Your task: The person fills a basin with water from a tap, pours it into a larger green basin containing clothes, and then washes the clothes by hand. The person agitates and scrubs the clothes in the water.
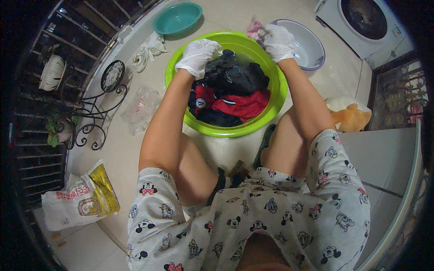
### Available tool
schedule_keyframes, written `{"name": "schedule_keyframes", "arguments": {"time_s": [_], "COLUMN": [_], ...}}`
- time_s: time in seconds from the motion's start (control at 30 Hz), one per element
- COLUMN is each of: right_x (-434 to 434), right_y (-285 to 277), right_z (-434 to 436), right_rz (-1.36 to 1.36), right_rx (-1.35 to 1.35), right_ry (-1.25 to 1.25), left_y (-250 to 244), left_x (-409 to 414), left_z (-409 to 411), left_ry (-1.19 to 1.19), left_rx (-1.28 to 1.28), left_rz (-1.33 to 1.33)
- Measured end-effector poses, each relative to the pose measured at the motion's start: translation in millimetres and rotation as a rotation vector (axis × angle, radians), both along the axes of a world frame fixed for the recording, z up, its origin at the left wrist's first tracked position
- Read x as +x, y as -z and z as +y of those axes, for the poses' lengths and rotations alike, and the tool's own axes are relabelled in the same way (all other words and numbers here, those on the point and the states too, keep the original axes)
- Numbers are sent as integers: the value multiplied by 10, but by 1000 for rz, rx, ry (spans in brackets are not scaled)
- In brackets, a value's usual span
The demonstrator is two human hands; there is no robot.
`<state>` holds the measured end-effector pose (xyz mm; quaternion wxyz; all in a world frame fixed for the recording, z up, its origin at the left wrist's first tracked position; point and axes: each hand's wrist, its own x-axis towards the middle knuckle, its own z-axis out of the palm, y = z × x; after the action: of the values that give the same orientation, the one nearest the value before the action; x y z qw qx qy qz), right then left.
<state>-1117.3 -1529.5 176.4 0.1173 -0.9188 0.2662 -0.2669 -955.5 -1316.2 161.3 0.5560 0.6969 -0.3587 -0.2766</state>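
A lime-green plastic basin stands on the floor in front of me, with wet black and red clothes in water. My left hand, in a white glove, is curled over the basin's upper left rim; whether it grips anything is hidden. In a white glove too, my right hand holds a blurred pink and dark cloth over the basin's upper right rim. Right behind that hand is a grey-white basin with a blue rim. A teal basin sits beyond the green one.
White cloth strips and a clear plastic bag lie left of the green basin. Further left are a black metal plant stand and a printed sack. A front-loading washing machine stands upper right, an orange and white plush toy below it.
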Motion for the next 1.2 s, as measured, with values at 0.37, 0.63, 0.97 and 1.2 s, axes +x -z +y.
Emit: {"name": "schedule_keyframes", "arguments": {"time_s": [0.37,0.63,0.97,1.2], "right_x": [-1577,-3141,-3485,-1261], "right_y": [260,2864,3176,-126], "right_z": [-459,72,-921,-345], "right_rz": [-1207,-1406,-609,-453], "right_rx": [1151,1227,1087,807], "right_ry": [-380,628,599,-180], "left_y": [9,387,785,1272], "left_x": [-393,-446,-499,-5], "left_z": [68,61,-183,244], "left_ry": [162,95,222,57], "left_rx": [65,240,121,686], "left_rz": [-67,57,-381,-509]}}
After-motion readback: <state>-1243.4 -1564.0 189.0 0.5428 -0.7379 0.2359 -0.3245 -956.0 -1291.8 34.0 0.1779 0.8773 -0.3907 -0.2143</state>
